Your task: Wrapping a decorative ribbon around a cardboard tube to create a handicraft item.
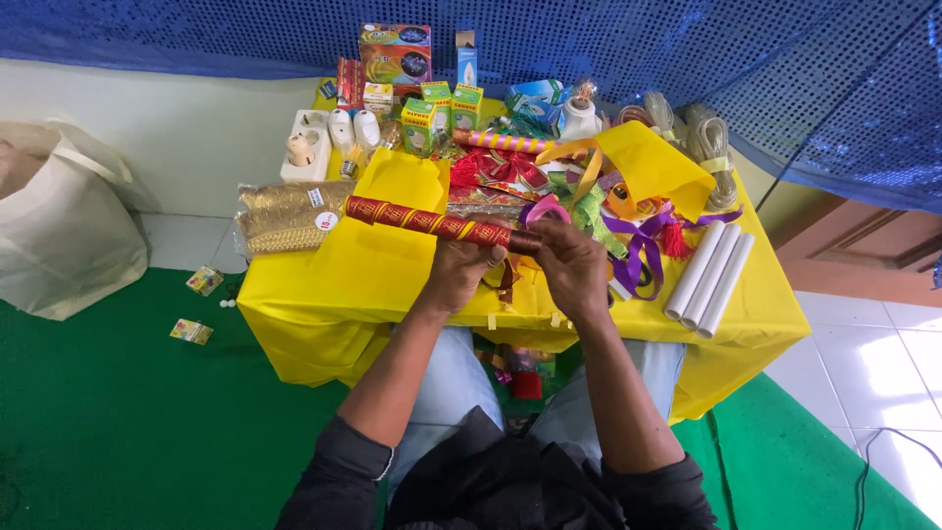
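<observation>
Far to my left a white bag (64, 236) slumps on the green floor (118, 422), with two small packets (191, 331) lying loose near the table's corner. The table (392, 275) wears a yellow cloth. At its left end lies a clear pack of gold trim (285, 218), and behind that a white socket strip (302, 147) with bulbs (353, 128) and little green boxes (437, 108) beside it.

My left hand (459, 275) is closed around the red and gold roll (442, 226), near its right end. The roll slants up and away to the left, its far end over the gold trim's edge, and it is lifted just above the cloth. My right hand (574, 267) meets the roll's right tip, fingers pinched together there; whether they grip the roll itself or a loose end of its wrap I cannot tell.

Behind my hands sits a heap of ribbons (549, 191) in red, green and purple. Further right, three white rolls (708, 275) lie side by side, and coils of cord (711, 147) rest at the back corner.
</observation>
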